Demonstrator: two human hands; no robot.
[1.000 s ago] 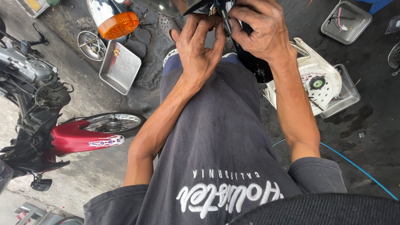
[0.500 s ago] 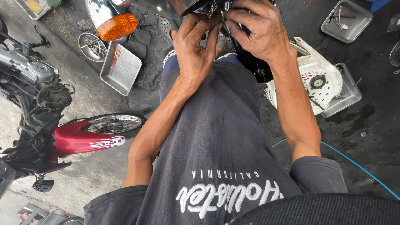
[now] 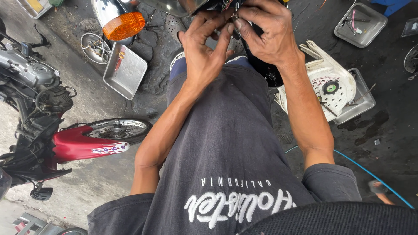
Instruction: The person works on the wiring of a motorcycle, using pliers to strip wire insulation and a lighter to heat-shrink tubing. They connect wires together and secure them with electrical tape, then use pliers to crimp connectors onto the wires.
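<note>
- Both hands are raised together at the top of the view: the left hand [image 3: 204, 52] has its fingers spread and curled upward, its fingertips meeting the right hand [image 3: 267, 37], which is closed in a pinch on a small metal part [image 3: 234, 17] between thumb and forefinger
- Compared with a second ago, the hands sit slightly lower in the view and the left fingers have opened a little — the pinch point itself has barely moved, so the fiddly work on that small part looks to be ongoing rather than finished
- What the left hand grips, if anything, cannot be told; it seems to steady the part from below
- Just above and left of the hands hangs an orange turn signal lamp [image 3: 123, 25] on a chrome fitting
- Below lies a dark, oil-stained concrete floor [image 3: 392, 109] — an empty metal tray [image 3: 125, 70] to the left, a white engine cover [image 3: 331, 82] resting in another tray to the right, a blue hose [image 3: 370, 174] trailing across
- At far left stands a red motorcycle [image 3: 65, 143], partly stripped
</note>
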